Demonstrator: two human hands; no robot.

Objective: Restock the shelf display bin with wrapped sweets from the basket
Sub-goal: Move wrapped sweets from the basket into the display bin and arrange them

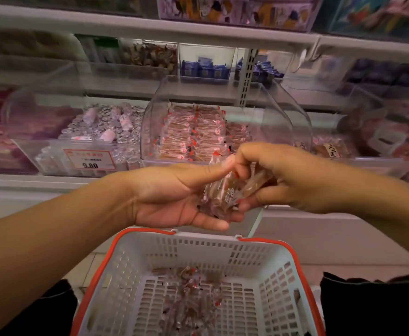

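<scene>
A small bunch of clear-wrapped brown sweets [225,192] lies across the palm of my left hand [172,197], with the thumb pressed on top. My right hand [293,178] meets it from the right, its fingers curled round the same bunch. Both hands hover above the white basket with an orange rim [130,267], whose floor holds several more wrapped sweets [193,297]. Just beyond the hands stands the clear curved display bin [278,117], with rows of the same sweets [193,132] stacked in its left part.
A neighbouring clear bin [41,151] of silver and pink sweets sits to the left, with a 9.80 price tag [89,159]. Blue packets [205,69] fill bins on the shelf above. A metal shelf upright [247,76] rises behind the display bin. Dark clothing flanks the basket.
</scene>
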